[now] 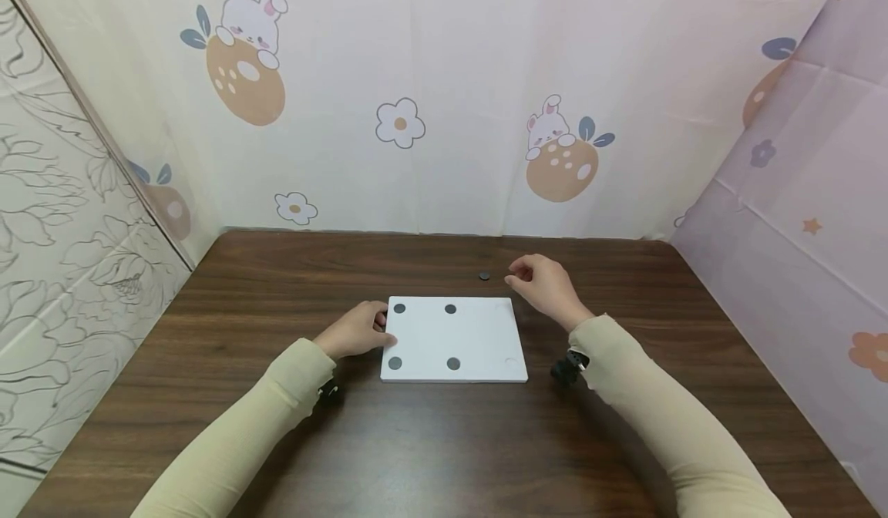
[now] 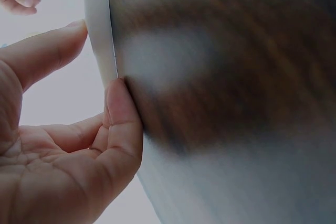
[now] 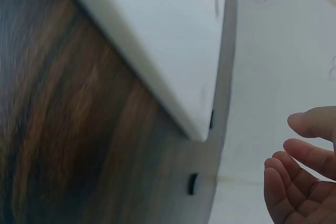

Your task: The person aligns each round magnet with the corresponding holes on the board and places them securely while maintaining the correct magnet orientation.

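Note:
A flat white board [image 1: 483,337] lies on the table, with several dark round discs on its left and middle parts and faint round marks at the right. My left hand [image 1: 357,329] holds its left edge; in the left wrist view the thumb and curled fingers of this hand [image 2: 68,140] touch the board's side [image 2: 100,35]. My right hand [image 1: 548,290] hovers past the board's far right corner, fingers loosely bent with nothing between them. Near it, a loose dark disc [image 1: 484,276] lies behind the board. The right wrist view shows a dark disc [image 3: 192,183] on the table, apart from the hand [image 3: 304,174].
The brown wooden table [image 1: 444,441] runs back to a patterned curtain [image 1: 465,171]. A curtain with line-drawn flowers [image 1: 62,233] stands at the left, and a lilac one [image 1: 798,233] at the right. Dark wrist-worn devices sit at both cuffs.

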Tool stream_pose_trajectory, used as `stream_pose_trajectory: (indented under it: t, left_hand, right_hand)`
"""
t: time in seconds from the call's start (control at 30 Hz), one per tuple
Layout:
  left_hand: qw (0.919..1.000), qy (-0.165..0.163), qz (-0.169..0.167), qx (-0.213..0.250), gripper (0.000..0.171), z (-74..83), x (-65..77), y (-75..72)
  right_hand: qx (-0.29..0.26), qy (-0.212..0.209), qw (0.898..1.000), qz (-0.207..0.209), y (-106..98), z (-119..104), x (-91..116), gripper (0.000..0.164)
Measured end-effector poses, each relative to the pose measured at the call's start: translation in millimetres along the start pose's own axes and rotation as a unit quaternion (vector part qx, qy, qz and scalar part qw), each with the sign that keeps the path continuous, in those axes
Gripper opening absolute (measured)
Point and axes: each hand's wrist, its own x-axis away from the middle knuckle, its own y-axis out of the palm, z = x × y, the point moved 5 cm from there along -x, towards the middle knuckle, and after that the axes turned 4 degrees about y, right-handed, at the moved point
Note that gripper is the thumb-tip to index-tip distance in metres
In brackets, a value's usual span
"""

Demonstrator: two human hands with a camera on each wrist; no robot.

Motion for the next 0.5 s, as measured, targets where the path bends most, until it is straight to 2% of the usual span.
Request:
stream_pose_trajectory:
  t: [0.5]
  left_hand:
    - [1.0000,0.005,0.002,-0.003,0.041,-1.1,-0.8,-0.7]
  right_hand:
    - [0.013,0.068,0.997,-0.031,10.4,41.8,-19.8,0.035]
